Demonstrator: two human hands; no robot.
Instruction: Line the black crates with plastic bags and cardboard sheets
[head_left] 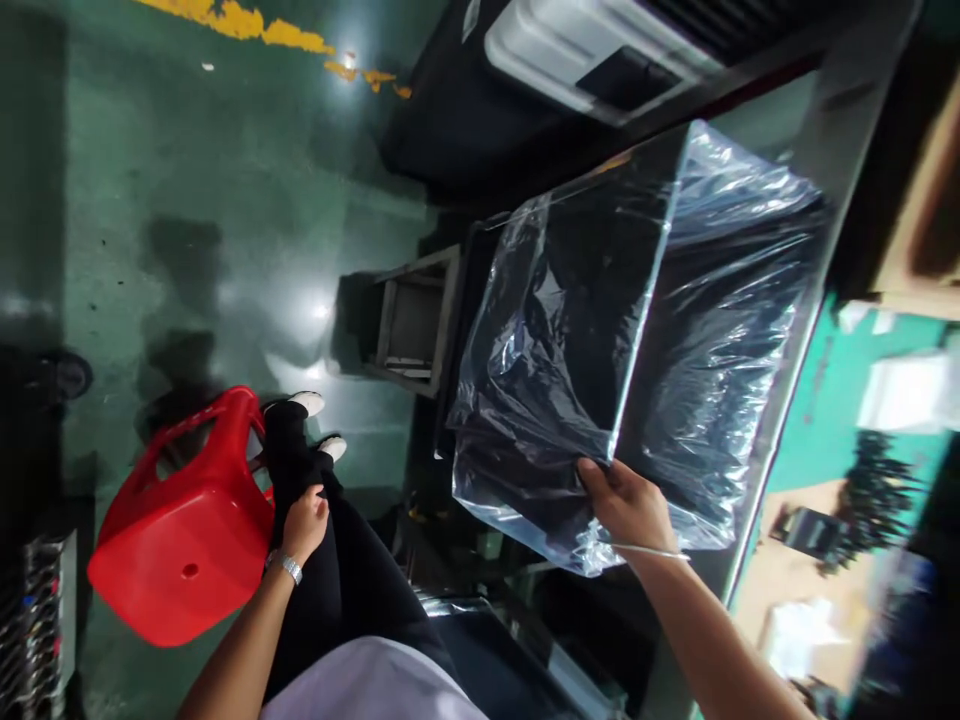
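A large clear plastic bag [705, 400] covers a dark, boxy bundle on the right; the film is wrinkled and glossy, and a straight bright edge runs down it. My right hand [630, 505] pinches the film near the lower end of that edge, thumb on top. A thin pale band circles the right wrist. My left hand [306, 522] hangs over my dark trousers with its fingers loosely curled and nothing visible in them. On the left wrist is a metal watch [288, 567]. What exactly lies inside the bag cannot be made out.
A red plastic stool [187, 560] stands left of my legs on the green floor [247, 230]. Beyond the bag are a grey open-framed box [412, 335] and a silver-and-black case [600, 60]. A metal edge [780, 440] borders the bag at right. Dark bristly material [874, 500] lies past it.
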